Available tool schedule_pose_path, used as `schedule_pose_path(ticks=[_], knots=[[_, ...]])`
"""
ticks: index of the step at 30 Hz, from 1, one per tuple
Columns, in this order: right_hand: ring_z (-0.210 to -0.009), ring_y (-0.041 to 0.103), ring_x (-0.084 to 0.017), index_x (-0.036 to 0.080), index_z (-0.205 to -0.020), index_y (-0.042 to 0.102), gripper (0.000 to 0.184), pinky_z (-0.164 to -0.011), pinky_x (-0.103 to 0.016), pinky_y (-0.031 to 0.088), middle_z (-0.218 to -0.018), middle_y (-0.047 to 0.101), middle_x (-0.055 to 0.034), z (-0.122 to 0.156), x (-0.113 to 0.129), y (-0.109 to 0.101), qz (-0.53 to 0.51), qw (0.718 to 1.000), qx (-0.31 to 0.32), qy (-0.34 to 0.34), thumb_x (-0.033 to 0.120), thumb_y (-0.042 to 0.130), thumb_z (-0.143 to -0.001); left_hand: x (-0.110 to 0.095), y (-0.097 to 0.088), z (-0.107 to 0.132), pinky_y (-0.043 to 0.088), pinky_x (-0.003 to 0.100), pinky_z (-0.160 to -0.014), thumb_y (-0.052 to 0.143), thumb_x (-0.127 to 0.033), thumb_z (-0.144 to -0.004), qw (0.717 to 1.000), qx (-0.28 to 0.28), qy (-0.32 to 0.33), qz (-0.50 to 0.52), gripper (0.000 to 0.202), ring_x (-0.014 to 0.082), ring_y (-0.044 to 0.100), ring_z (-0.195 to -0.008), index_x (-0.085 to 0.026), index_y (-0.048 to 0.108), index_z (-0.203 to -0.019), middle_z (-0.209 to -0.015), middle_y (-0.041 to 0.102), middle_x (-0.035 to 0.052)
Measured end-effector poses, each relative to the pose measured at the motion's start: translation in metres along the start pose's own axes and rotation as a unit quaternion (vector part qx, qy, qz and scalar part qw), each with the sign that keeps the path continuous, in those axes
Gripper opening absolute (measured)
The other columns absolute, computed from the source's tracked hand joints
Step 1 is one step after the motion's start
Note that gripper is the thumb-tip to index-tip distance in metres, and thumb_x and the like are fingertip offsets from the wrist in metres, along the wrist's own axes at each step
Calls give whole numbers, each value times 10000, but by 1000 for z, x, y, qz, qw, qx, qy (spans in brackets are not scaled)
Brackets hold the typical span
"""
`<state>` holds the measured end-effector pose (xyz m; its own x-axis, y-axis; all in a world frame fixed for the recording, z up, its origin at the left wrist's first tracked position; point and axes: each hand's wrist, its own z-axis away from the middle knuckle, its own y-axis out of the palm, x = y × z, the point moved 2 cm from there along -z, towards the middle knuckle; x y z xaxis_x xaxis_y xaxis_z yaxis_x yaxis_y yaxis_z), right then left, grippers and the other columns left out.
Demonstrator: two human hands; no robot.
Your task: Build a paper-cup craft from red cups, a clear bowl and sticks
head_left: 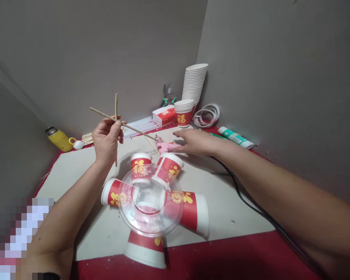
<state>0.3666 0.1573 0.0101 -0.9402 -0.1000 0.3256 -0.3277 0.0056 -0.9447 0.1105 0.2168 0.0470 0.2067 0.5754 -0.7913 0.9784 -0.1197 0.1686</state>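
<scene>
My left hand (106,138) is raised above the table, fingers closed on thin wooden sticks (116,112) that cross each other. My right hand (194,140) reaches across the table, its fingers stretched out on a pink glue gun (164,147) lying there. In front of me sits a ring of red and white paper cups (189,212) laid on their sides, mouths outward, with a clear plastic lid (150,199) on top at their centre.
A black cord (251,206) runs under my right arm. At the back stand a tall stack of white cups (194,83), a short stack of red cups (183,113), a tissue pack (163,116), coiled cable (205,114), a tube (235,137), spare sticks (87,138) and a yellow bottle (59,139).
</scene>
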Motion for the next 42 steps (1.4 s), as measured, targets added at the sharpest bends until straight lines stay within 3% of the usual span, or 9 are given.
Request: schedule_pose_path(ticks=[4,8,12,15,22,31,34,38,42], knots=[[-1028,683,-282,156,-1212,699,389,-885,-367,501,-1145,739,-123,13,20,-26,-85,989,-105,-56,333,651,-870,-15,0,0,364,225,-396,784,-343,-747,1000,5,18,-5,175,67,473,-441,-216,720,-849,-810,741,26],[-911,685,-231,179,-1228,693,376,-839,-349,525,-1030,750,-90,22,54,-28,-175,952,-204,-146,364,610,-912,-28,4,5,350,232,-388,796,-359,-751,999,19,29,1,187,79,488,-456,-228,732,-868,-787,712,16],[-1092,649,-273,177,-1245,680,403,-954,-400,505,-1198,700,-130,22,77,-20,-146,934,-241,-219,392,628,-908,-37,9,13,349,231,-374,805,-354,-753,999,34,28,14,181,80,482,-461,-230,738,-867,-762,682,5],[-1124,648,-246,163,-1276,649,400,-975,-368,496,-1219,702,-120,21,85,-20,-201,922,-230,-238,374,581,-943,-42,14,19,352,225,-370,808,-351,-753,998,46,29,23,166,73,458,-447,-232,749,-853,-694,637,-11],[-682,605,-117,213,-1104,699,292,-669,-229,494,-799,672,-3,20,101,-15,-365,876,-178,-260,354,473,-983,-50,20,29,302,218,-366,822,-360,-745,997,66,-10,34,183,60,393,-419,-241,776,-875,-577,539,-30],[-849,650,-149,208,-961,717,233,-782,-256,512,-891,714,-17,19,104,-12,-412,847,-184,-281,353,534,-968,-61,22,36,250,189,-374,834,-272,-712,995,62,-56,61,135,38,331,-422,-187,787,-806,-520,478,-42],[-762,609,-140,182,-924,706,275,-720,-262,494,-816,681,-18,15,102,-11,-410,837,-185,-310,398,542,-970,-60,23,36,267,174,-382,828,-251,-703,993,61,-76,73,131,34,341,-427,-175,778,-797,-509,467,-52],[-680,540,-116,172,-900,688,329,-654,-255,455,-765,633,-7,6,100,-10,-412,831,-187,-325,454,535,-974,-56,22,30,306,161,-395,826,-270,-716,991,83,-78,73,150,35,384,-446,-182,774,-826,-543,510,-49],[-669,516,-117,177,-902,674,373,-640,-261,436,-736,593,-2,1,99,-11,-424,825,-205,-313,512,527,-969,-52,18,22,496,198,-554,829,-357,-733,985,142,-80,54,280,75,567,-583,-205,772,-961,-746,687,6]])
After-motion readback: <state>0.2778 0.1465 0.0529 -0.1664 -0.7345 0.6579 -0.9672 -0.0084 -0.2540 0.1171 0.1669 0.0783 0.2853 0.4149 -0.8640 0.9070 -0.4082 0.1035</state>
